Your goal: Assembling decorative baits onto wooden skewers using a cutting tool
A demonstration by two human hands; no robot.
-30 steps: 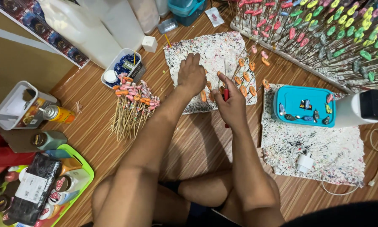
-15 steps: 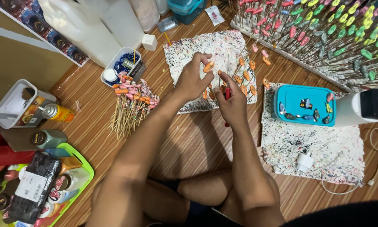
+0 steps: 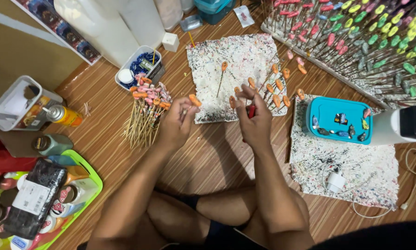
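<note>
Holding an orange piece on a stick (image 3: 194, 100) in our left hand (image 3: 176, 123), we keep it just above the wooden floor (image 3: 217, 157), near the lower left corner of the paint-speckled sheet (image 3: 238, 69). The orange head lies with its long axis running from upper left to lower right, and it points up and away from us toward the sheet; the stick below it is mostly hidden in our fingers, so we cannot tell its full line. Our left hand is curled nearly closed, fingertips pinched on the stick. Our right hand (image 3: 255, 121) is also bunched tight, wrapped round a small red tool (image 3: 251, 111) that stands roughly upright out of the fist, while thumb and forefinger nip another small orange piece (image 3: 233, 102) just above it. The two hands sit near each other but apart. On the sheet beyond lie more orange pieces on sticks (image 3: 278, 88), scattered at angles. To the left rests a bundle of sticks with pink and orange heads (image 3: 145, 109); to the right, a turquoise tray (image 3: 340, 120) holds small painted pieces.
</note>
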